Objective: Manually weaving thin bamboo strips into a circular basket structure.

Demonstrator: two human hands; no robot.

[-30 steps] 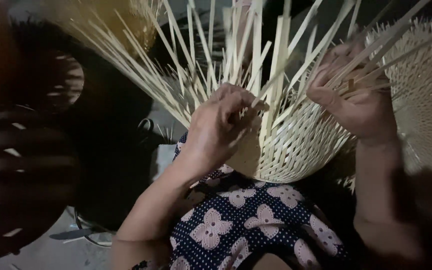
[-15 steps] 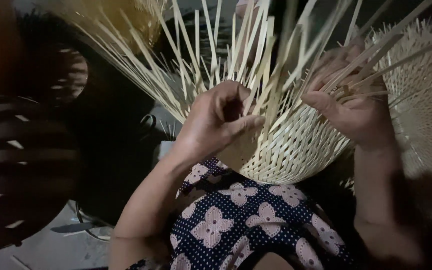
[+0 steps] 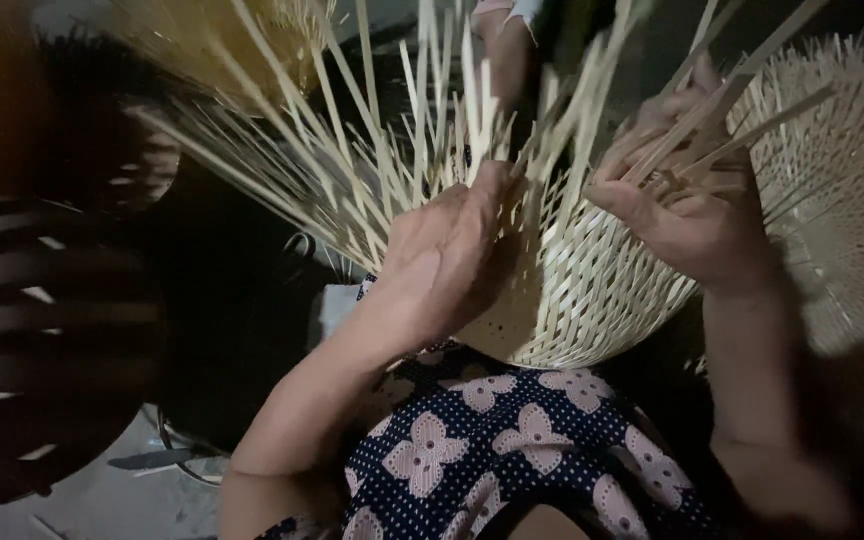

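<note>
While hands (image 3: pixel 452 255) weave basket (image 3: pixel 592 290), dim room

Left hand (image 3: pixel 449 255) pressing against half-woven bamboo basket (image 3: pixel 592 290); right hand (image 3: pixel 697 215) gripping loose upright strips (image 3: pixel 692 125).

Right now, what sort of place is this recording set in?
Probably a dim home or small basket-weaving workshop. The left hand and right hand work a half-woven basket on the lap, another woven piece lies alongside, and loose strips fan out.

a finished woven piece (image 3: pixel 852 200) at right, flowered dark cloth (image 3: pixel 512 450) below, another person's arm (image 3: pixel 507 50) above.
</note>
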